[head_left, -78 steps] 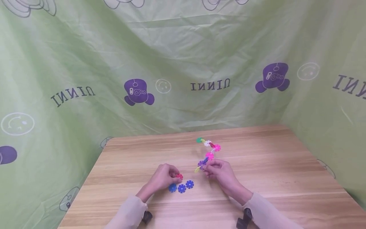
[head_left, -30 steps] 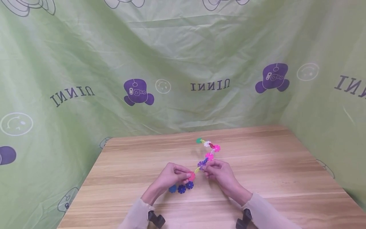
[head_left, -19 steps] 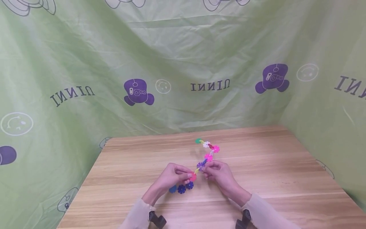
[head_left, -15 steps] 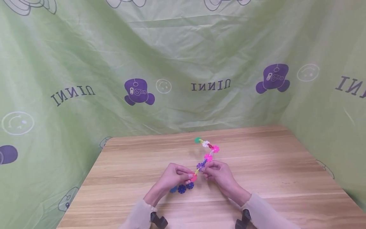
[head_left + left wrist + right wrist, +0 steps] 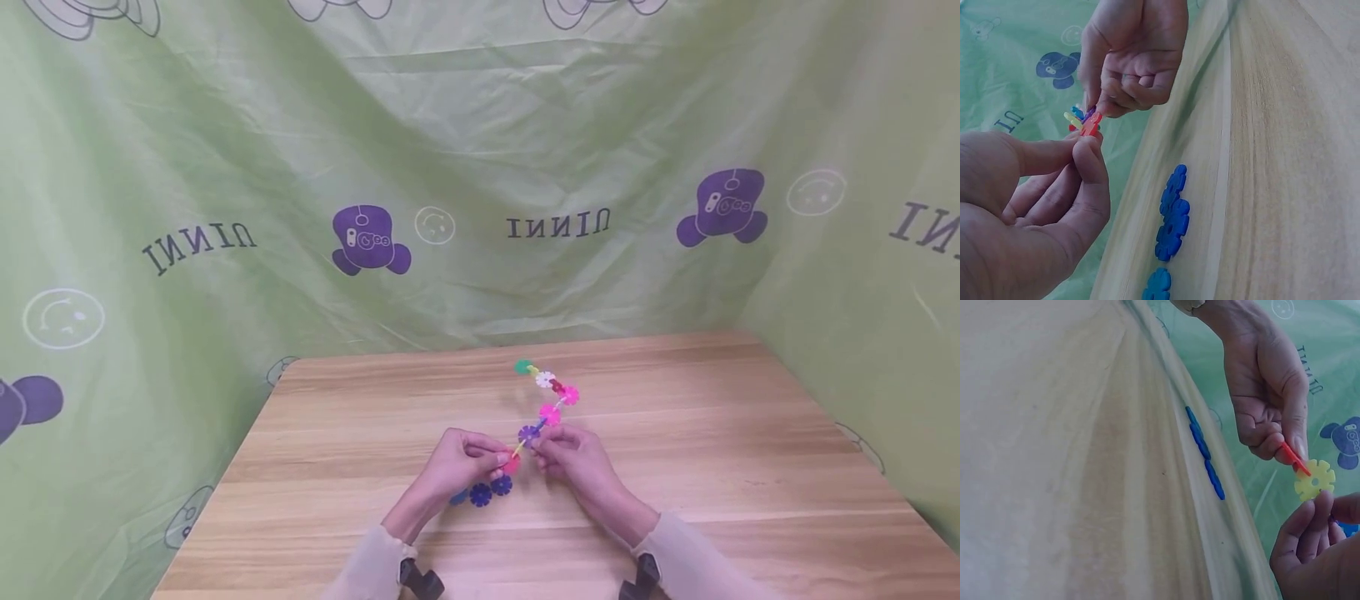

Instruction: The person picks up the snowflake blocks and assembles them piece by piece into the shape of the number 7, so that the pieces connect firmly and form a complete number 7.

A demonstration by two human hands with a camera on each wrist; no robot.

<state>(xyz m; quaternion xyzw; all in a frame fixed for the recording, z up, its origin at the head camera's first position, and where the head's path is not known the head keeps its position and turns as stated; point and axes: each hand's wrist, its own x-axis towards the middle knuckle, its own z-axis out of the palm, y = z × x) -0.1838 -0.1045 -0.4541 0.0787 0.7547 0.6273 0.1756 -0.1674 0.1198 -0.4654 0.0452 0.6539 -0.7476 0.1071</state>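
In the head view my left hand (image 5: 453, 462) pinches a red notched snowflake disc (image 5: 512, 464) between thumb and finger. Its edge meets the yellow disc (image 5: 1315, 480) at the near end of a snowflake-disc chain; how deep the slots sit together, I cannot tell. My right hand (image 5: 583, 462) pinches the chain at the purple disc (image 5: 528, 435), beside the yellow one. From there the chain zigzags away through pink (image 5: 550, 414), white (image 5: 544, 380) and other discs up to a green disc (image 5: 523, 367). Fingers partly cover the red and purple discs.
Three loose blue discs lie in a row below my left hand: a dark blue one (image 5: 480, 495), another dark blue one (image 5: 502, 484) and a lighter one (image 5: 458, 498), partly hidden. Beneath is a wooden table (image 5: 712, 433); a green printed cloth (image 5: 480, 283) hangs behind.
My left hand has carried the red disc rightward from over the blue discs to the chain's yellow end. The right hand keeps its hold, nearly still; the chain has shifted only slightly.
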